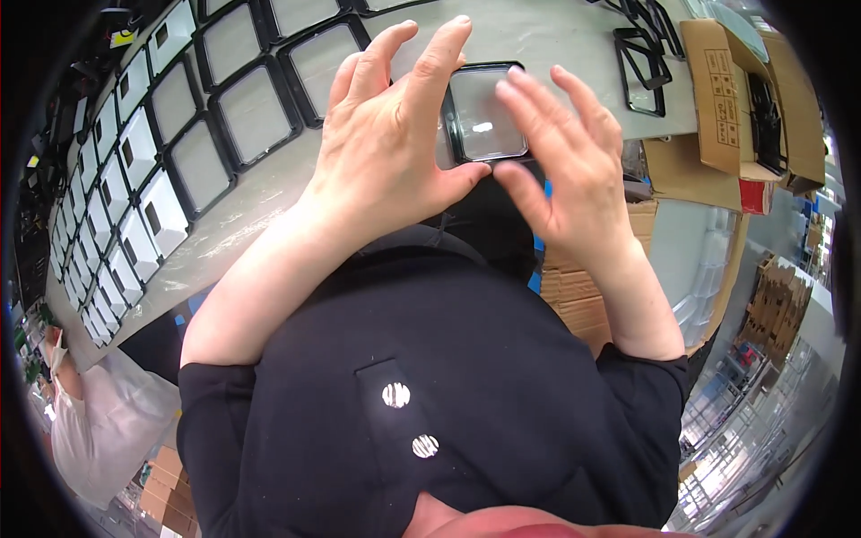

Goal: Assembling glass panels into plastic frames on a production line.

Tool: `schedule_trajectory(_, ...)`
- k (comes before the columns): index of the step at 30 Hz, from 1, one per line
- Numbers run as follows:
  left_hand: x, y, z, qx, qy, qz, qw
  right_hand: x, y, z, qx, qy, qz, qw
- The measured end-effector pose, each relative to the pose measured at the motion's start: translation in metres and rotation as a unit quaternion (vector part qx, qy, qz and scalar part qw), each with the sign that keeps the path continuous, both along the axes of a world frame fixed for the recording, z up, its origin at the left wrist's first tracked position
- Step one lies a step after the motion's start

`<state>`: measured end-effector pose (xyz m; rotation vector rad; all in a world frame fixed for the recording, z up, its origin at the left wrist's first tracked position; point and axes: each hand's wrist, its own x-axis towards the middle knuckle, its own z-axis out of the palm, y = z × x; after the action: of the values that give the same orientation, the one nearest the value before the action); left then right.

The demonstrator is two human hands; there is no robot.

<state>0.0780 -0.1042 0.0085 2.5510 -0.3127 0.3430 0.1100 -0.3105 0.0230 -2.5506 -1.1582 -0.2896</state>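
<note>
Near table (556, 40) edge, black-rimmed pane (486, 115)

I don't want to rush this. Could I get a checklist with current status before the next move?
1. Left hand at the held frame: ok, thumb by the near edge.
2. Right hand gripping it: cannot tell, fingers blurred at its right side.
3. Glossy middle unmarked: cannot tell, glare covers part.
4. Black frames on the left in rows: ok, side by side on the table.
5. Loose black frames at upper right separated: not ok, they overlap.
</note>
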Motion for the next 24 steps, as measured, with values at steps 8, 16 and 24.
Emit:
schedule_trajectory(8, 0.007, 0.002, 0.006, -0.023, 0.022, -0.027, 0.999, 0.002, 0.004, -0.006, -0.117, -0.019, 0.023, 0.993)
schedule_trajectory(16, -0.005, -0.005, -0.004, 0.075, -0.040, -0.007, 0.996, 0.010, -0.001, -0.016, -0.088, 0.007, 0.024, 0.996)
schedule_trajectory(24, -0.015, 0.018, 0.028, 0.112, -0.101, 0.063, 0.986, 0.061, 0.044, -0.010, 0.106, 0.025, 0.078, 0.991)
